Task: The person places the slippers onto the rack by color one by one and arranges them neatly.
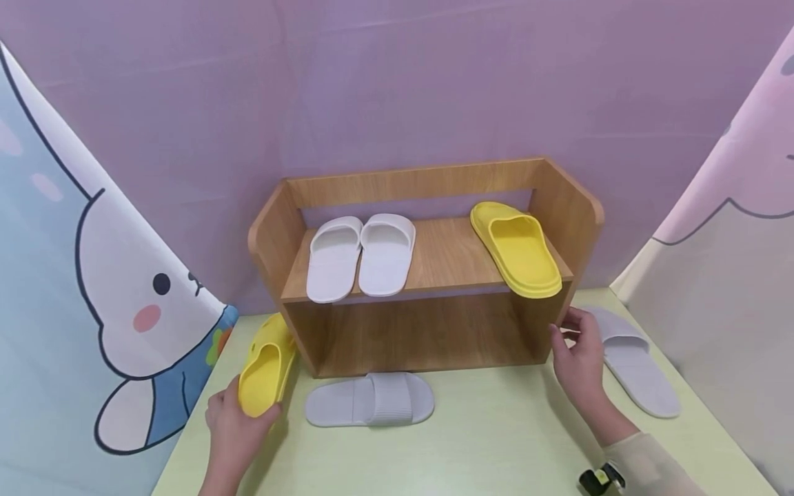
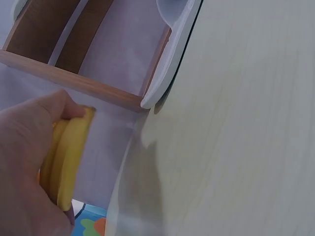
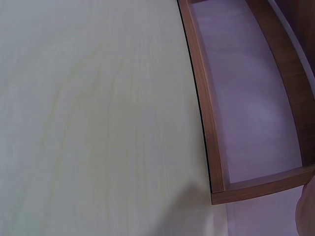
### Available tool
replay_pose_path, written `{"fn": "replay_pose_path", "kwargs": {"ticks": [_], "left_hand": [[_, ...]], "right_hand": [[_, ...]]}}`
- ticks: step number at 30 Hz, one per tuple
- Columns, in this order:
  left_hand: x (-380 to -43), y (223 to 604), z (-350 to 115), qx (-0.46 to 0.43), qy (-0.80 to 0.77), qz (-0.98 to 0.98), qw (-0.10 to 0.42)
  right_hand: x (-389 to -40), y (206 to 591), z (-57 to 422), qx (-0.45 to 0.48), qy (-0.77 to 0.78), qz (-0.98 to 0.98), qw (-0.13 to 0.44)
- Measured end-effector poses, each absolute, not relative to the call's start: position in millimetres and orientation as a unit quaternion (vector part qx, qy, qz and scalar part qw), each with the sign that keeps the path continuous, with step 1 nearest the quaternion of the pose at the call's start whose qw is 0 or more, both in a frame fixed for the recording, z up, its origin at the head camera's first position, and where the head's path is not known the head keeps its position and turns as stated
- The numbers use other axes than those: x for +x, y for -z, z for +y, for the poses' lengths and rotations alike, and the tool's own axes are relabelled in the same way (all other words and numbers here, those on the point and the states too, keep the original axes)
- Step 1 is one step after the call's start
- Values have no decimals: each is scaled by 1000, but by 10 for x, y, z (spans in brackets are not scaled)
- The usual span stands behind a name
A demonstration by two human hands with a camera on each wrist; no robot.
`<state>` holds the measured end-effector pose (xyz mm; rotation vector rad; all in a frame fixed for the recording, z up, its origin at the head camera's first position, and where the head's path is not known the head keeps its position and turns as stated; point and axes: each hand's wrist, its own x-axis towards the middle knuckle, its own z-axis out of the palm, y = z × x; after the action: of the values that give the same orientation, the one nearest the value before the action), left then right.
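Observation:
My left hand [image 1: 234, 424] grips a yellow slipper [image 1: 262, 379] by its heel end, just left of the wooden shoe rack [image 1: 428, 331]. In the left wrist view the same yellow slipper [image 2: 69, 157] shows edge-on between thumb and fingers. Beside the rack's right side panel, my right hand [image 1: 579, 355] has its fingers loosely bent at the panel's front edge; contact there is hard to make out. In the right wrist view only a sliver of that hand [image 3: 306, 209] shows, at the lower right. Another yellow slipper [image 1: 524, 255] sits on the rack's upper shelf at the right.
Two white slippers [image 1: 387, 255] stand together on the upper shelf's left part. One grey slipper [image 1: 369, 399] lies sideways before the rack; another grey slipper [image 1: 639, 365] lies right of my right hand. Cloth [image 1: 403, 83] hangs behind the pale table [image 1: 434, 461].

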<state>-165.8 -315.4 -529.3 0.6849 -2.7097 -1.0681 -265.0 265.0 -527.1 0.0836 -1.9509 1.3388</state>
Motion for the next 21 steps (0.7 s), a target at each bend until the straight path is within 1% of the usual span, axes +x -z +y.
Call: {"fn": "replay_pose_path", "kwargs": {"ticks": [5,11,21], "left_hand": [[-1647,5234,-3121,221,376,-894,99],[-1617,5138,-3074,215,390,-888,115],[-1629,4938,-2976,233,406,-874,127]], "right_hand": [[-2570,5140,2555,39,-530,-754,386],[-2483,5011,2485,46,-529,-752,390],[-2686,5338,2687,41,-522,-761,383]]}}
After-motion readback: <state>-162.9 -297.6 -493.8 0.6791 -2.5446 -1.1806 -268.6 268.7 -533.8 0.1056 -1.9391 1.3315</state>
